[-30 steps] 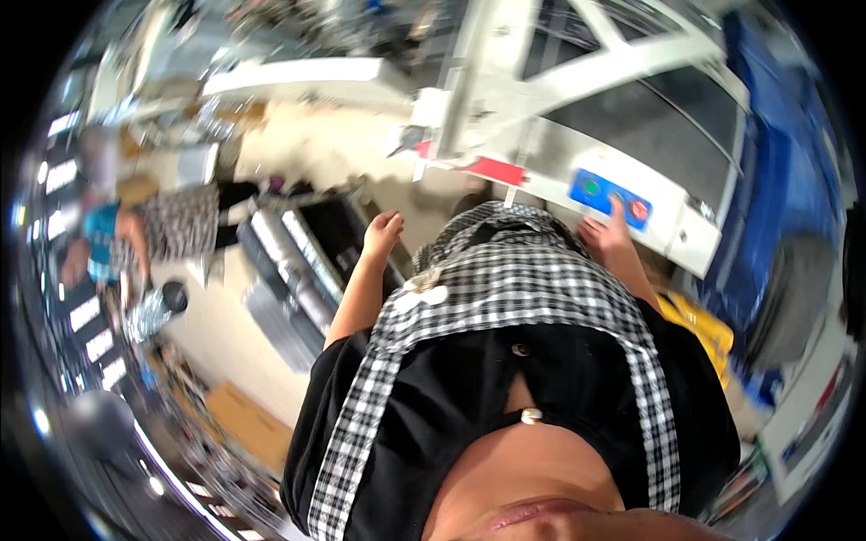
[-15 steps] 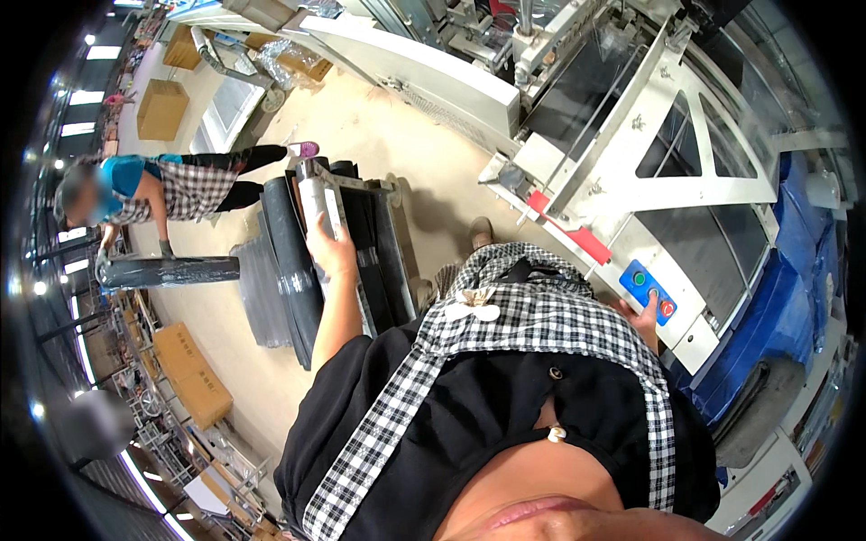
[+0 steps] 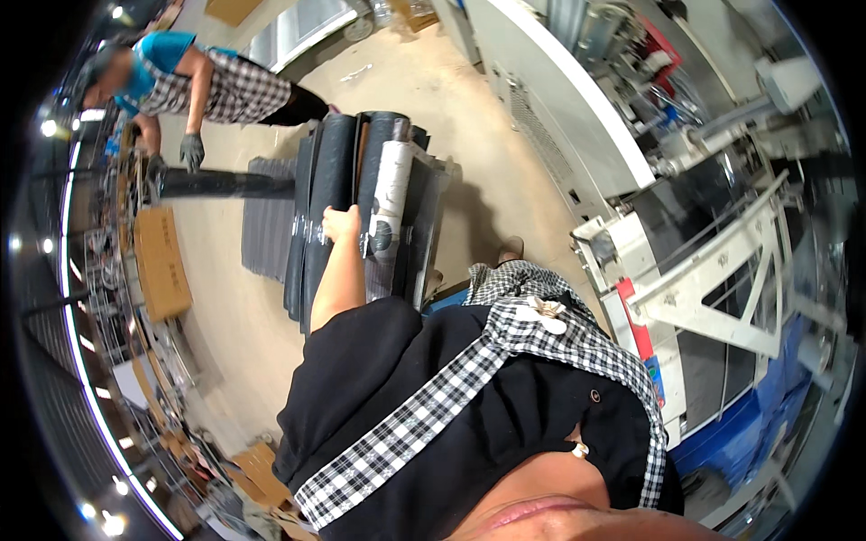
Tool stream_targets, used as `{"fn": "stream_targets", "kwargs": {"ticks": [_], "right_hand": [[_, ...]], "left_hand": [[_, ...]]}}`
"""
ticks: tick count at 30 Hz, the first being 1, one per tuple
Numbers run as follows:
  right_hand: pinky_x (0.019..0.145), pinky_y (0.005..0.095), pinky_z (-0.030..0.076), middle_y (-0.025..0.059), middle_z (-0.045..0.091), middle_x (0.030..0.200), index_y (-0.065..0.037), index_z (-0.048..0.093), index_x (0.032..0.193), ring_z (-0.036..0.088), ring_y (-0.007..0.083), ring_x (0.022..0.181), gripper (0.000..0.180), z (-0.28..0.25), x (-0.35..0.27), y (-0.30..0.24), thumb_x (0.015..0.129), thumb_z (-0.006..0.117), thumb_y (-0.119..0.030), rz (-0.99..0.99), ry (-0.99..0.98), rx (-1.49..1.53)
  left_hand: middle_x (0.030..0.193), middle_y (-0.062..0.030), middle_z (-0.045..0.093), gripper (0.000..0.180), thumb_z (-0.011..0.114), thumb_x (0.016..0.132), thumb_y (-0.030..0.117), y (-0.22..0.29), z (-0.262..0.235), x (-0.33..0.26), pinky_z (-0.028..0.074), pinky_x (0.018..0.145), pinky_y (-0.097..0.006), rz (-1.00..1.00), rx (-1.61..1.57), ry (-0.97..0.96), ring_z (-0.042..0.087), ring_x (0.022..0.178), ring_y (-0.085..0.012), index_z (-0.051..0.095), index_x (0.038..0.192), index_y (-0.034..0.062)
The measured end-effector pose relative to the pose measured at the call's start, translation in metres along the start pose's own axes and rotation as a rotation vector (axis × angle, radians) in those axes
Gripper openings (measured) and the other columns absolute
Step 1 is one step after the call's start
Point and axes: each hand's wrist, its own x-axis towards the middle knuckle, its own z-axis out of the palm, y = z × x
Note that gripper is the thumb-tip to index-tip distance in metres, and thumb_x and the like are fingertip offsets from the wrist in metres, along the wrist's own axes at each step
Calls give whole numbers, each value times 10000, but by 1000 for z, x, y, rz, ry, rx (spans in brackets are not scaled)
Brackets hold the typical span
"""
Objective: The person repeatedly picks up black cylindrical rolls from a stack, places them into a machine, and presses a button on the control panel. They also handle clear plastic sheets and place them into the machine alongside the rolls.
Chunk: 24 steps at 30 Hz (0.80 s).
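Note:
My left hand (image 3: 343,223) reaches out to a bundle of rolls, its fingers curled at a black roll (image 3: 332,171) with clear film round its middle. Beside that roll, a white-and-grey wrapped roll (image 3: 391,176) lies among other black rolls on a low cart (image 3: 437,212). A grey ribbed sheet (image 3: 268,221) is on the far left side of the stack. My right hand is out of sight, hidden beyond my apron on the machine side.
At the left a co-worker in a blue top holds a dark wrapped roll (image 3: 225,184) with grey gloves (image 3: 191,151). A white machine (image 3: 577,108) with a hinged frame (image 3: 713,302) stands at the right. Cardboard boxes (image 3: 162,261) lie at the left.
My left hand has gone from the white-and-grey roll to the black one beside it. My right hand has left view from the machine's button panel. My body has turned left; the co-worker is closer.

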Motion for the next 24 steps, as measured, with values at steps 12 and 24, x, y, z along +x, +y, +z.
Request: {"fn": "stream_targets", "kwargs": {"ticks": [12,24], "right_hand": [[708,371,487,180,651,882,59,614,927,617,272,824,288,-67,13,-38,793,624,-196,-812,904,-1311],[759,249,421,48,561,918,1,512,1135,510,118,826,304,42,-52,-157,885,638,-120,-1774,435,4]], "left_hand": [[1246,-274,549,833,704,653,472,-53,25,-3,412,1009,-385,79,-111,-373,528,1190,-361,512,1257,-68],[1080,-144,630,340,641,844,105,162,-106,-56,470,896,-343,757,-820,-175,614,981,-229,572,1155,-13]]}}
